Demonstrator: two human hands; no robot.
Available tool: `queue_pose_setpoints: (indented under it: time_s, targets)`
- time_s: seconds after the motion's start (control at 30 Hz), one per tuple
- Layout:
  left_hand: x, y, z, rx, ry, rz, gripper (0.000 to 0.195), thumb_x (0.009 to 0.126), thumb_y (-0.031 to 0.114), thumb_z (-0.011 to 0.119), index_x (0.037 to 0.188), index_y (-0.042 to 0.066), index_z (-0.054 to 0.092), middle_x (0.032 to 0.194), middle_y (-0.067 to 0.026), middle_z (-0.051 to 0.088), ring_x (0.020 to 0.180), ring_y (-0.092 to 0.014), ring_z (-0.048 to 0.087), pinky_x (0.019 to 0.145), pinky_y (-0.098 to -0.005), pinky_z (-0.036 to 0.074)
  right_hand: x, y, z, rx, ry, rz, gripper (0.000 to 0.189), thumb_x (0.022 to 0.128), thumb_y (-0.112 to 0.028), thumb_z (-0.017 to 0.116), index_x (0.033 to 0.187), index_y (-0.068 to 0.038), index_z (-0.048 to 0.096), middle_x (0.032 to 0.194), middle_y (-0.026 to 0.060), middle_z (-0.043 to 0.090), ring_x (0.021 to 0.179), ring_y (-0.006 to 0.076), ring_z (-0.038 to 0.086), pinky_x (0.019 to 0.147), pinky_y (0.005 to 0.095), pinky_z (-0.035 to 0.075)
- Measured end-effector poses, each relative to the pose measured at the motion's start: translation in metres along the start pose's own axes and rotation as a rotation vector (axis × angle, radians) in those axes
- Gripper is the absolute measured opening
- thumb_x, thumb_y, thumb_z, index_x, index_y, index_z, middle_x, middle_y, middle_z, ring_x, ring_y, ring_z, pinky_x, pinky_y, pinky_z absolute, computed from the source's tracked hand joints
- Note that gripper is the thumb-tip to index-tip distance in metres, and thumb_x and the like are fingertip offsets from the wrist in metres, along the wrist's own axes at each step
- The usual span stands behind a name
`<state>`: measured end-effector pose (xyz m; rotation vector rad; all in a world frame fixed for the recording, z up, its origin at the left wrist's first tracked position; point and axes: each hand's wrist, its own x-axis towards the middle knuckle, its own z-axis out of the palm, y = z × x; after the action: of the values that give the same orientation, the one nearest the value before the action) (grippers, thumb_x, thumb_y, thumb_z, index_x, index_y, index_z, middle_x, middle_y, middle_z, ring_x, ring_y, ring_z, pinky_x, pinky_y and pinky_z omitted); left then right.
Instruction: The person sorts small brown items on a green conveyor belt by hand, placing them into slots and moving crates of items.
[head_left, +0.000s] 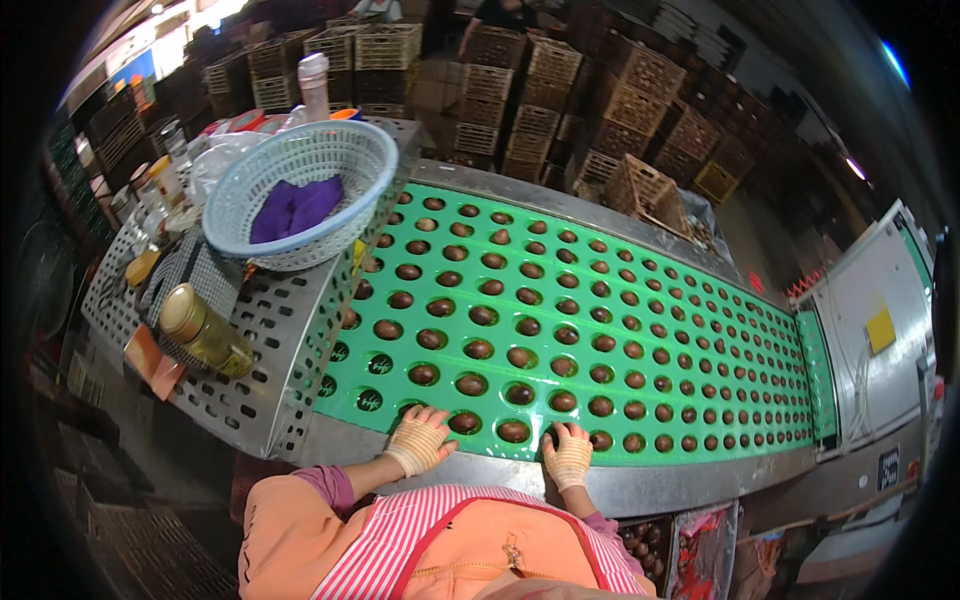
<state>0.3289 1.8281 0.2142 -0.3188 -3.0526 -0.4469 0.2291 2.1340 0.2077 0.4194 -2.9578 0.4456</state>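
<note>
A green conveyor belt (540, 386) with rows of oval cups crosses in front of me, most cups holding a dark brown egg (513, 430). My left hand (420, 442), in a striped fingerless glove, rests at the belt's near edge, fingers over a cup partly hidden beneath them and thumb spread apart. Farther right along that edge, my right hand (568, 455), gloved alike, has its fingertips down at another cup. Its fingers hide what they touch, so I cannot tell whether they hold an egg. Several cups (369, 400) at the belt's near left end contain no egg.
A perforated metal stand (259, 330) at the left carries a blue plastic basket (300, 142) with purple cloth inside and a bottle (202, 326). A metal machine housing (862, 337) stands at the belt's right end. Stacked crates (540, 97) and two people are beyond the belt.
</note>
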Motion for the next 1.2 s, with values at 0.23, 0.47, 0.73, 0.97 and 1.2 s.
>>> queue_pose_setpoints:
  time_s: [0.23,0.47,0.73,0.97,1.2]
  targets:
    - [0.0007,0.0007,-0.0004,-0.017,-0.019,-0.012,0.041,0.089,0.044,0.059,0.111,0.009,0.064,0.131,-0.0117,0.053,0.124,-0.030,0.047,0.109,-0.0484,0.032,-0.0030,0.0052,0.0062,-0.004,0.022,-0.008,0.040,0.081,-0.031,0.069,0.116,-0.011,0.066,0.118,0.0107,0.061,0.109,0.0337,0.054,0.091,0.0485,0.043]
    - [0.0007,0.0009,0.0004,0.024,-0.058,-0.013,0.046,0.089,0.045,0.058,0.110,0.005,0.065,0.134,-0.0135,0.053,0.124,-0.031,0.047,0.109,-0.0490,0.032,-0.0015,0.0058,0.0071,-0.003,0.008,-0.004,0.039,0.081,-0.031,0.069,0.114,-0.010,0.066,0.118,0.0107,0.061,0.110,0.0343,0.054,0.091,0.0489,0.043]
    - [0.0016,0.0015,-0.0017,0.024,-0.067,-0.011,0.045,0.089,0.045,0.058,0.100,0.003,0.069,0.134,-0.0140,0.054,0.125,-0.031,0.048,0.109,-0.0492,0.032,-0.0013,0.0069,0.0082,-0.007,0.027,-0.015,0.039,0.081,-0.030,0.069,0.114,-0.010,0.066,0.117,0.0112,0.061,0.109,0.0347,0.054,0.091,0.0488,0.043]
    - [0.0005,0.0017,-0.0031,0.013,-0.045,-0.008,0.045,0.089,0.045,0.058,0.099,0.003,0.069,0.133,-0.0138,0.055,0.124,-0.032,0.048,0.109,-0.0492,0.032,-0.0017,0.0070,0.0093,0.002,0.031,-0.018,0.038,0.081,-0.029,0.069,0.113,-0.010,0.066,0.117,0.0119,0.062,0.108,0.0350,0.055,0.090,0.0488,0.044]
    - [0.0003,-0.0001,0.0032,0.019,-0.023,-0.007,0.044,0.088,0.044,0.059,0.099,0.003,0.069,0.132,-0.0139,0.055,0.124,-0.032,0.048,0.108,-0.0497,0.033,-0.0011,0.0072,0.0082,0.001,0.031,-0.021,0.037,0.081,-0.030,0.069,0.112,-0.010,0.066,0.117,0.0117,0.061,0.108,0.0351,0.055,0.090,0.0490,0.044]
